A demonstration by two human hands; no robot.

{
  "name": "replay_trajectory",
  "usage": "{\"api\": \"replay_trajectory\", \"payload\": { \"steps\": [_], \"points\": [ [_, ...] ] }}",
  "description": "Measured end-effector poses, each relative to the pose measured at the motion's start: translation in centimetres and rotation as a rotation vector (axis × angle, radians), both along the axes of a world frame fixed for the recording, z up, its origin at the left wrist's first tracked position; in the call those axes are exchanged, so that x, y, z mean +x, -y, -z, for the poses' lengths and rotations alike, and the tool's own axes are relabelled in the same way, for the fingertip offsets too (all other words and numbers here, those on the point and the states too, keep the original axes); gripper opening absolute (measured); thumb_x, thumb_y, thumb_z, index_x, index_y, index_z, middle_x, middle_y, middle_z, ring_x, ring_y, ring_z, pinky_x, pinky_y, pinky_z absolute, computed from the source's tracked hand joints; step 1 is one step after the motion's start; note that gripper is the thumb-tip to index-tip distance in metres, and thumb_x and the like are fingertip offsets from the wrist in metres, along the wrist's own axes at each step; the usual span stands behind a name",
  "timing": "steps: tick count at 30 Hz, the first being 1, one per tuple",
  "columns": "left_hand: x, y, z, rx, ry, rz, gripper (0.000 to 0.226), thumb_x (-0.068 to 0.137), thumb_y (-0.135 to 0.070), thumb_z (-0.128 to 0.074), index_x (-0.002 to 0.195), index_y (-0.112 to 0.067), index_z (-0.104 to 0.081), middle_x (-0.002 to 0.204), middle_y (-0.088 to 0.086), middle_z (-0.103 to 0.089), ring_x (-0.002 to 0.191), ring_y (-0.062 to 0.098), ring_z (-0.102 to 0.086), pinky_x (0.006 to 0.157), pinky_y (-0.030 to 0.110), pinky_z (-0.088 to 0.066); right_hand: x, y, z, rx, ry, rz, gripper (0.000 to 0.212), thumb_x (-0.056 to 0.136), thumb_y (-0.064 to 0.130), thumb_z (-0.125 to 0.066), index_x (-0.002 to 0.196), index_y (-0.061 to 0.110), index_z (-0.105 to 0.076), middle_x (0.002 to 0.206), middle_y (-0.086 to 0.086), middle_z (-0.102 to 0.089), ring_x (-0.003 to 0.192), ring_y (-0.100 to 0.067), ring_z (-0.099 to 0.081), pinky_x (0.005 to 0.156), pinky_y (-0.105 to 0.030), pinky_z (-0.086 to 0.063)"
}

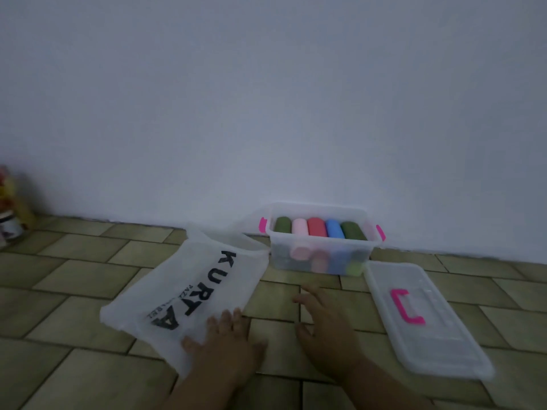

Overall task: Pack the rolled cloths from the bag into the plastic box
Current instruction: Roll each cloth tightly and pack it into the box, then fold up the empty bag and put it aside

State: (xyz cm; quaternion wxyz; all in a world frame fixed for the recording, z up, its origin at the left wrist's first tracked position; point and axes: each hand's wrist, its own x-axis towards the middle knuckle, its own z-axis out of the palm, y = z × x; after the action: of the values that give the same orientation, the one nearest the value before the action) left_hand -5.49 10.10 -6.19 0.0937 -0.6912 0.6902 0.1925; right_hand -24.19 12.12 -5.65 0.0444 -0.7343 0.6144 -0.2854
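A clear plastic box (273, 253) with pink latches stands on the tiled floor against the wall. Several rolled cloths (316, 227) in green, pink, red and blue fill it in two layers. A white bag (165, 291) printed KURTA lies flat on the floor to the left of the box, and I see no cloth in it. My left hand (226, 340) rests palm down on the bag's near right corner, fingers spread. My right hand (322, 321) hovers open over the bare tiles in front of the box, holding nothing.
The box's clear lid (438, 338) with a pink handle lies flat on the floor to the right of my right hand. A jar and some colourful items (10, 214) stand at the far left by the wall. The white wall runs right behind the box.
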Motion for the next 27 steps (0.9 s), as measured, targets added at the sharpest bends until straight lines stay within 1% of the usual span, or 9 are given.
{"api": "replay_trajectory", "payload": {
  "steps": [4,8,11,14,18,20,22,25,27],
  "points": [
    [4.9,-5.5,-0.2,-0.080,0.000,0.180,0.078,0.088,-0.065,-0.033,0.150,-0.036,0.003,0.159,-0.014,-0.004,0.145,0.010,-0.004,0.113,0.055,-0.010,2.9,-0.7,-0.9,-0.051,-0.020,-0.097,0.052,0.075,0.051,-0.055,0.126,0.045,-0.042,0.144,0.011,-0.041,0.132,-0.011,-0.036,0.109,-0.030,-0.026],
    [7.7,-7.4,-1.9,-0.147,-0.084,0.238,0.068,0.087,-0.061,-0.042,0.148,-0.042,-0.017,0.154,-0.018,-0.022,0.143,0.011,-0.017,0.116,0.045,-0.006,4.3,-0.6,-0.8,0.206,0.106,0.087,0.087,0.067,0.074,-0.053,0.141,0.044,-0.017,0.143,0.007,-0.031,0.128,-0.016,-0.037,0.103,-0.045,-0.041],
    [6.8,-6.3,-1.9,-0.325,-0.025,0.122,0.072,0.082,-0.070,-0.033,0.146,-0.045,-0.013,0.157,-0.021,-0.007,0.145,0.011,0.000,0.111,0.060,0.007,3.8,-0.8,-0.5,0.299,0.361,0.218,0.056,0.079,0.048,-0.061,0.129,0.030,-0.041,0.113,0.007,-0.055,0.098,-0.010,-0.056,0.082,-0.031,-0.052],
    [4.8,-4.7,0.8,-0.317,0.061,0.035,0.086,0.072,-0.083,-0.013,0.146,-0.045,0.007,0.159,-0.008,0.011,0.145,0.026,0.009,0.098,0.071,0.013,1.8,-1.4,-0.4,0.353,0.462,0.367,0.023,0.087,0.025,-0.058,0.109,0.020,-0.055,0.097,0.002,-0.062,0.075,-0.009,-0.053,0.061,-0.025,-0.042],
    [2.1,-2.5,3.9,-0.221,0.057,0.120,0.096,0.058,-0.091,0.000,0.142,-0.047,0.017,0.157,-0.010,0.020,0.143,0.030,0.018,0.095,0.071,0.017,-3.2,-3.6,-0.7,0.406,0.540,0.613,0.047,0.082,0.014,-0.063,0.127,0.012,-0.050,0.112,-0.010,-0.057,0.095,-0.025,-0.055,0.079,-0.031,-0.046],
    [1.0,-1.1,4.4,-0.237,0.053,0.191,0.097,0.057,-0.092,0.003,0.142,-0.048,0.016,0.157,-0.011,0.019,0.143,0.029,0.018,0.095,0.070,0.018,-3.7,-4.3,-1.1,0.187,0.301,0.666,0.061,0.075,0.022,-0.068,0.131,0.020,-0.045,0.128,-0.009,-0.053,0.115,-0.028,-0.051,0.099,-0.046,-0.044],
    [0.2,0.0,4.5,-0.260,0.036,0.255,0.096,0.057,-0.093,0.005,0.142,-0.048,0.016,0.157,-0.011,0.018,0.143,0.029,0.018,0.097,0.070,0.017,-1.7,-4.5,-1.9,-0.035,-0.038,0.425,0.067,0.076,0.041,-0.064,0.137,0.037,-0.035,0.147,0.001,-0.039,0.136,-0.026,-0.034,0.111,-0.050,-0.028],
    [-0.2,1.0,4.4,-0.307,0.023,0.320,0.092,0.059,-0.091,0.011,0.141,-0.049,0.017,0.157,-0.009,0.017,0.143,0.029,0.018,0.099,0.068,0.017,1.1,-3.1,-1.4,0.001,-0.346,0.076,0.067,0.083,0.071,-0.025,0.141,0.056,0.004,0.156,0.014,0.016,0.143,-0.019,0.023,0.109,-0.055,0.018],
    [-0.3,1.3,4.5,-0.345,0.026,0.324,0.090,0.062,-0.090,0.011,0.142,-0.049,0.016,0.158,-0.009,0.016,0.144,0.028,0.016,0.100,0.067,0.016,0.5,-2.0,0.0,0.146,-0.395,0.123,0.076,0.075,0.083,-0.012,0.139,0.054,0.017,0.149,0.012,0.032,0.136,-0.022,0.037,0.102,-0.057,0.029]
  ]
}}
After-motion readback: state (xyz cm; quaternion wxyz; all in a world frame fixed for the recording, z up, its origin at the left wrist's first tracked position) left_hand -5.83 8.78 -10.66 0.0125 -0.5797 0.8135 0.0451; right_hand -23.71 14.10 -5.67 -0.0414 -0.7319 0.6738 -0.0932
